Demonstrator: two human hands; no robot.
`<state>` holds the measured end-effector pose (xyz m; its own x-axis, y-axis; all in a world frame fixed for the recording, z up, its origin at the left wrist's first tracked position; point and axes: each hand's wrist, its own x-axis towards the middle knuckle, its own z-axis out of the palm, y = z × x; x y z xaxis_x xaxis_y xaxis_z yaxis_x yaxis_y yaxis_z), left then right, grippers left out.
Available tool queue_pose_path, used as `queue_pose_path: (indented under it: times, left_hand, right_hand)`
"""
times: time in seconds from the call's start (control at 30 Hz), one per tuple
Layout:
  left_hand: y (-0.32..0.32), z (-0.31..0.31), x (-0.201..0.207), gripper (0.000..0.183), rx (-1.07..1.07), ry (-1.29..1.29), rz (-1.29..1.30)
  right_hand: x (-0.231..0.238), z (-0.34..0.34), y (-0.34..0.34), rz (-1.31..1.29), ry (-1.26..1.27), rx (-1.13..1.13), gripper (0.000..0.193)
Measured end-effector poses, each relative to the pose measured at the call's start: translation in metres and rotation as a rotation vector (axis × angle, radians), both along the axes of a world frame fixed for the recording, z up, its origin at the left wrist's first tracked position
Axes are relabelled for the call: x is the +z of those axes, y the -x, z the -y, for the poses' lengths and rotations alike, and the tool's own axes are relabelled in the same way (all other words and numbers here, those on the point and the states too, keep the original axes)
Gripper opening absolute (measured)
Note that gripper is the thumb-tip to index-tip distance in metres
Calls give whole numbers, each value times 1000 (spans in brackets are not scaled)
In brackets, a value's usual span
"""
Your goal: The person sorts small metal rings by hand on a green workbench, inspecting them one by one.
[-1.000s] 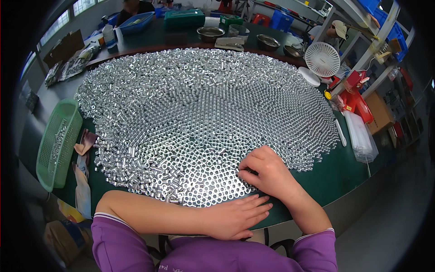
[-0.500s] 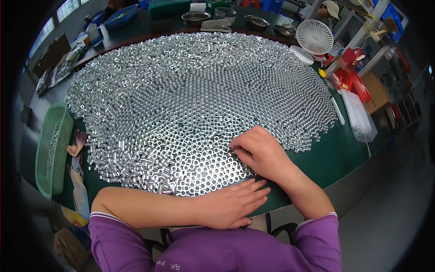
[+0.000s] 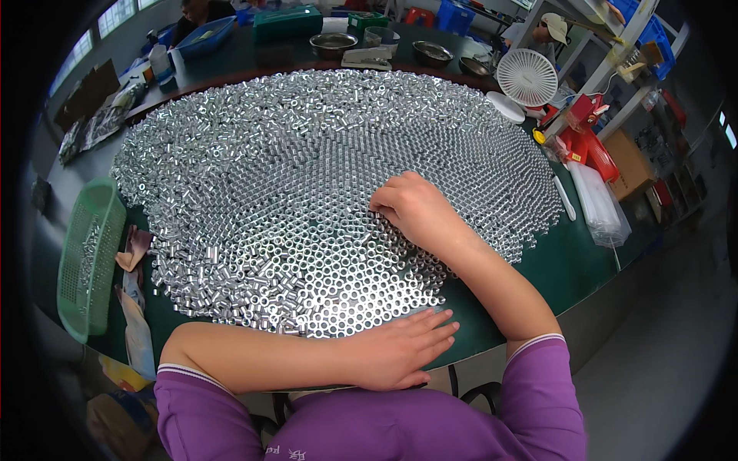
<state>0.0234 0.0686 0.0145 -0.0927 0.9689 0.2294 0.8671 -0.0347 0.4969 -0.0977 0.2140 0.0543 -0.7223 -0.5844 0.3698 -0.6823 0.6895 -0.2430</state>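
Observation:
A wide spread of short silvery metal sleeves [image 3: 354,288] covers the green table [image 3: 492,307]. Through the middle and right they stand on end in tight rows, hollow ends up. Loose sleeves [image 3: 223,284] lie tumbled at the near left, and more are heaped along the far side. My right hand [image 3: 419,211] is over the middle of the standing sleeves, thumb and fingers pinched together at their tops; whatever is between the fingertips is hidden. My left hand [image 3: 407,346] lies flat at the near table edge, fingers stretched out, holding nothing, just in front of the nearest sleeves.
At the left is a green plastic basket [image 3: 64,269] with some sleeves inside, beside a crumpled cloth [image 3: 137,330]. Clear plastic bags [image 3: 596,203], a white strip-like tool [image 3: 564,198], a red tray [image 3: 600,154] and a white fan [image 3: 527,77] are at the right. Metal bowls [image 3: 333,44] stand behind.
My right hand has moved away from me and slightly left, from the near sleeves to the middle rows, still pinched. My left hand stays flat. The view has shifted slightly.

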Motion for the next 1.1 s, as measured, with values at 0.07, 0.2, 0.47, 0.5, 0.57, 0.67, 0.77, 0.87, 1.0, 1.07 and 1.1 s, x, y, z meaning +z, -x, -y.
queue_pose_path:
  times: [0.07,0.2,0.47,0.5,0.57,0.67,0.77,0.87,1.0,1.07,1.1]
  left_hand:
    - [-2,1,-3,59,16,-27,2]
    - [-2,2,-3,59,31,-37,11]
    - [-1,2,-1,57,21,-41,10]
    - [-1,2,0,57,18,-26,13]
    - [-1,1,-2,57,10,-32,13]
    - [-2,1,-4,57,12,-46,23]
    - [-2,1,-2,57,15,-50,21]
    - [-1,1,-2,58,11,-45,22]
    - [-1,2,-2,58,12,-35,33]
    - [-1,1,-1,58,14,-27,25]
    - [-1,0,0,59,10,-19,22]
  right_hand:
    - [0,-3,1,43,16,28,11]
    - [2,-2,2,75,33,15,11]
    - [0,-6,3,16,29,10,10]
    - [0,-7,2,13,32,14,10]
    - [-1,-9,0,21,48,6,10]
    - [2,-5,-1,20,59,38,11]
    - [0,-2,-3,42,66,69,11]
    - [-4,-2,0,-24,44,47,12]
    - [-5,1,3,-60,77,37,10]
    - [-2,7,3,-33,129,21,9]
    - [-3,12,3,-37,128,28,9]
